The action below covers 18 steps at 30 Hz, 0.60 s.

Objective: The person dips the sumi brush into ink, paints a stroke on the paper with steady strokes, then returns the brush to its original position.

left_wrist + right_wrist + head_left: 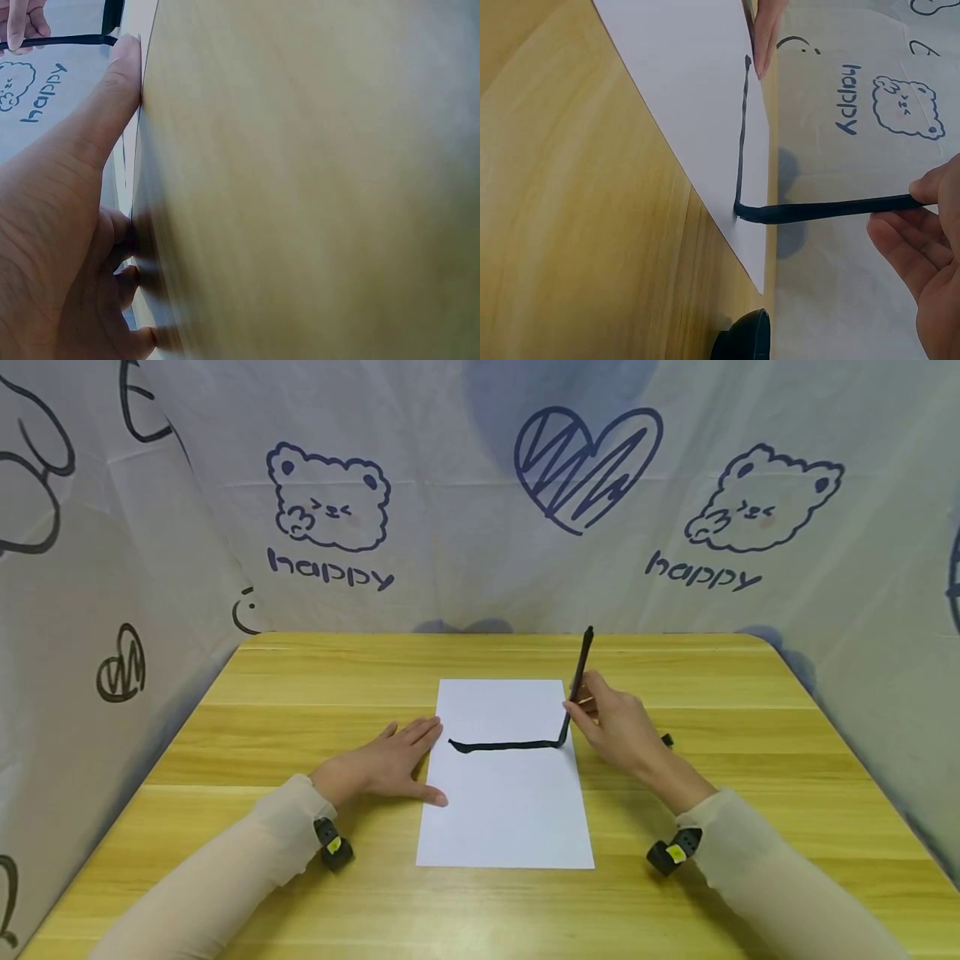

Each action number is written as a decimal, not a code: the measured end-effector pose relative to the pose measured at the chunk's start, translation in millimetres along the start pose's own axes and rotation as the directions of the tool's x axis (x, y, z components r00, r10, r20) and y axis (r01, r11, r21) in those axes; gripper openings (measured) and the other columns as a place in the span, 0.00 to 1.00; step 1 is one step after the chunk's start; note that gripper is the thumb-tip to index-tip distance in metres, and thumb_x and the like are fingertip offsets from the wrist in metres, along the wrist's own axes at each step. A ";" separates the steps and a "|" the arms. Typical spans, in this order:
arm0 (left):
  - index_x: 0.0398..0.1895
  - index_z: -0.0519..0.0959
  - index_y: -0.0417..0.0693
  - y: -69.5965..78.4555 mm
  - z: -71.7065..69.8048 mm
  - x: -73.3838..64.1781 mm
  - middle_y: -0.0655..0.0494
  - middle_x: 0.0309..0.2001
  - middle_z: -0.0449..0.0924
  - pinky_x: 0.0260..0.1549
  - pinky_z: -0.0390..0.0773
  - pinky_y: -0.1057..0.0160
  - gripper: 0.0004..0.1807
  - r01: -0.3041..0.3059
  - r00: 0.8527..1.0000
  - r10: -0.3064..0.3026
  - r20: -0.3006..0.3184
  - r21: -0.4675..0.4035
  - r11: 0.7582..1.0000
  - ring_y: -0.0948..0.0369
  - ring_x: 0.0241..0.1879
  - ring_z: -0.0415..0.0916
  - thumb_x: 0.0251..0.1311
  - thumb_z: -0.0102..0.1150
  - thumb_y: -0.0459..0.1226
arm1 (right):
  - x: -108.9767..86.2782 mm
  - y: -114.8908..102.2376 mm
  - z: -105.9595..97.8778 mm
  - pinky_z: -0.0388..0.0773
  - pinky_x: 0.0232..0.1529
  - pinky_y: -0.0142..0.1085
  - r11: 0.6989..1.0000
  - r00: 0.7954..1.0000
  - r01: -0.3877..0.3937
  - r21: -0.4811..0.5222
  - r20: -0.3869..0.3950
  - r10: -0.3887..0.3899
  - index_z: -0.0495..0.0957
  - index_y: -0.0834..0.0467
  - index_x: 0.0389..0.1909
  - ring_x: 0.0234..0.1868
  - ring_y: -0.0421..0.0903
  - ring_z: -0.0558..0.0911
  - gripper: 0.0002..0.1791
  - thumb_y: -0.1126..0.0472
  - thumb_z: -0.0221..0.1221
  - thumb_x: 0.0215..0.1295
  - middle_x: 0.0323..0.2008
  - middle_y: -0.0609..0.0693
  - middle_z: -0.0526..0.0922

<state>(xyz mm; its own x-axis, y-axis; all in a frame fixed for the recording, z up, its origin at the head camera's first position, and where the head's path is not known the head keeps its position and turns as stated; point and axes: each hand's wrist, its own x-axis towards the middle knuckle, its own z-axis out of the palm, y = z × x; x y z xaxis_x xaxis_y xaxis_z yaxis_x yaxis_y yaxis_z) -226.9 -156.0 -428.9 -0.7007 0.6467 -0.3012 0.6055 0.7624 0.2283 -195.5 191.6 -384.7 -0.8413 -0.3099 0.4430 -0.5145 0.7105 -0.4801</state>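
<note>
A white sheet of paper [506, 818] lies upright on the table, crossed by a thick black horizontal stroke [502, 747]. My right hand [621, 727] pinches a slim black calligraphy brush [582, 660] between thumb and fingers. The brush leans slightly, its bent tip touching the paper at the stroke's right end, close to the sheet's right edge. In the right wrist view the brush [832, 211] spans from fingers to paper. With fingers spread, my left hand [390, 764] rests flat at the left edge; its thumb and fingertips touch the sheet.
A small black object [667, 741] sits beyond my right wrist, mostly hidden; the right wrist view shows its rounded dark side [750, 336]. Wood-grain table [300, 677] surrounds the paper. A pale curtain [450, 527] with drawings hangs behind and beside the table.
</note>
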 end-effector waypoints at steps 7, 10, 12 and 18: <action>0.79 0.39 0.45 -0.4 0.5 -0.5 0.50 0.79 0.33 0.70 0.37 0.42 0.65 -0.004 1.000 0.004 0.003 -0.006 1.000 0.52 0.76 0.32 0.50 0.49 0.76 | -1.7 -0.2 0.2 0.84 0.38 0.43 1.000 1.000 0.001 -0.003 0.007 -0.001 0.69 0.60 0.47 0.38 0.53 0.86 0.10 0.61 0.57 0.72 0.40 0.58 0.84; 0.79 0.40 0.45 -0.6 0.6 -0.5 0.50 0.79 0.34 0.70 0.37 0.41 0.65 -0.004 1.000 0.004 0.002 -0.004 1.000 0.52 0.76 0.32 0.50 0.49 0.76 | -2.1 0.8 0.1 0.84 0.37 0.43 1.000 1.000 0.000 -0.009 0.010 0.000 0.69 0.60 0.46 0.38 0.53 0.86 0.10 0.61 0.58 0.71 0.40 0.58 0.84; 0.79 0.40 0.44 -0.6 0.6 -0.6 0.50 0.79 0.34 0.70 0.37 0.41 0.65 -0.005 1.000 0.005 0.002 -0.005 1.000 0.51 0.76 0.32 0.50 0.49 0.76 | -2.1 1.3 0.0 0.84 0.37 0.43 1.000 1.000 0.003 -0.011 0.012 -0.003 0.69 0.60 0.47 0.38 0.53 0.86 0.10 0.61 0.58 0.71 0.40 0.58 0.84; 0.79 0.39 0.45 -0.3 0.6 -0.2 0.50 0.79 0.33 0.70 0.38 0.41 0.65 -0.002 1.000 0.002 0.005 -0.001 1.000 0.51 0.76 0.32 0.50 0.48 0.76 | -2.4 1.5 -0.8 0.84 0.37 0.44 1.000 1.000 0.005 -0.018 0.015 -0.005 0.69 0.60 0.47 0.38 0.53 0.87 0.10 0.61 0.58 0.71 0.40 0.58 0.84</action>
<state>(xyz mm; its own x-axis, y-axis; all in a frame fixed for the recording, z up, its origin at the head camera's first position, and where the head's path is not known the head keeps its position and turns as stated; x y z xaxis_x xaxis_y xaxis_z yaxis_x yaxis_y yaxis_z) -226.7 -156.4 -429.5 -0.6976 0.6481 -0.3054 0.6067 0.7611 0.2295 -194.1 193.9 -385.8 -0.8410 -0.3230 0.4340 -0.5161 0.7198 -0.4643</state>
